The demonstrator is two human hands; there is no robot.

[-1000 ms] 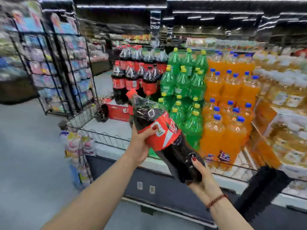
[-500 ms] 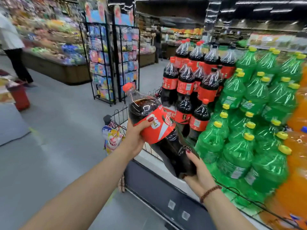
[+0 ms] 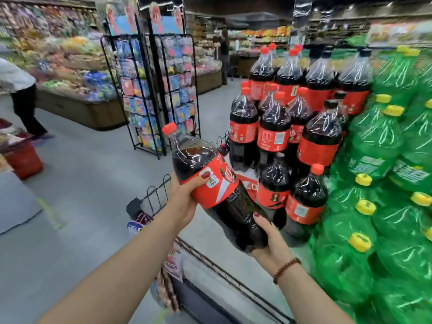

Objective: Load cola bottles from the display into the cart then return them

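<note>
A large cola bottle [image 3: 205,174] with a red cap and red label is tilted, its cap pointing up and left, in front of the display. My left hand [image 3: 184,199] grips it at the label. My right hand [image 3: 268,239] holds its dark base from below. Behind it, several more cola bottles [image 3: 273,132] stand stacked in tiers on the display platform [image 3: 210,235]. No cart is in view.
Green soda bottles [image 3: 378,206] with yellow caps fill the right side. A low wire fence [image 3: 159,195] edges the platform. Two black wire racks [image 3: 152,90] of packets stand on the grey floor; a person [image 3: 21,94] and a red basket [image 3: 23,157] are at far left.
The view has swung left, away from the orange bottles, and closer to the cola stack. Both hands keep the same hold on the tilted bottle, now slightly lower against the stack.
</note>
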